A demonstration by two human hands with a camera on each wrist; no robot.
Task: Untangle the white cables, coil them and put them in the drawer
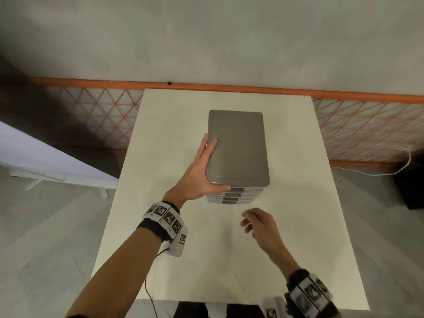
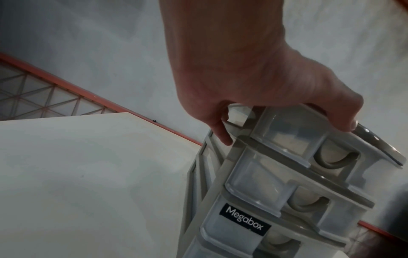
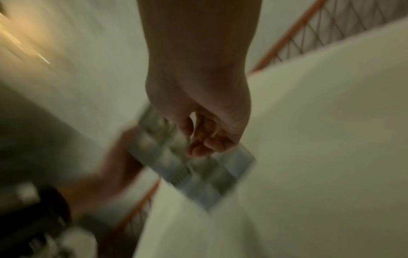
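A grey drawer unit (image 1: 238, 145) with several shut translucent drawers stands in the middle of the white table (image 1: 160, 249). My left hand (image 1: 202, 171) holds its top at the front left corner, fingers along the left side and thumb across the front edge. The left wrist view shows the left hand (image 2: 253, 69) with its thumb hooked over the lid of the drawer unit (image 2: 264, 183). My right hand (image 1: 259, 223) hovers in front of the unit, loosely curled and holding nothing. The right wrist view is blurred but shows the right hand (image 3: 207, 132) before the drawer unit (image 3: 187, 167). No white cable lies on the table.
An orange mesh fence (image 1: 367, 125) runs behind the table along the wall. On the floor at the right lie a white cord (image 1: 401, 166) and a dark object (image 1: 410, 189). A white board (image 1: 46, 161) leans at the left.
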